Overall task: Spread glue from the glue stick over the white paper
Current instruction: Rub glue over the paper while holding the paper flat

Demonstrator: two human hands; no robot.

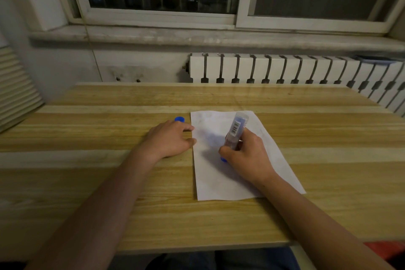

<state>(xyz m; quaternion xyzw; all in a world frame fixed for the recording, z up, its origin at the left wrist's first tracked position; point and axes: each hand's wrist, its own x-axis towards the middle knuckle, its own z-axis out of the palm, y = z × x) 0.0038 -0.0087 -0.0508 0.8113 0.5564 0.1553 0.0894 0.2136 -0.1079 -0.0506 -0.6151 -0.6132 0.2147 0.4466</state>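
On the wooden table (109, 182) lies 1 white paper (219, 182). The right hand (245, 155) curls tight around 1 glue stick (235, 129), tilted toward 1 o'clock over the sheet. The left hand (168, 138), fingers relaxed, rests at the paper's 9 o'clock edge. 1 blue cap (179, 119) sits at that hand's 12 o'clock.

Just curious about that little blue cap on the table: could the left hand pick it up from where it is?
Probably yes. The blue cap lies on bare table just beyond the left hand, whose fingers rest at the paper's edge, with nothing between.
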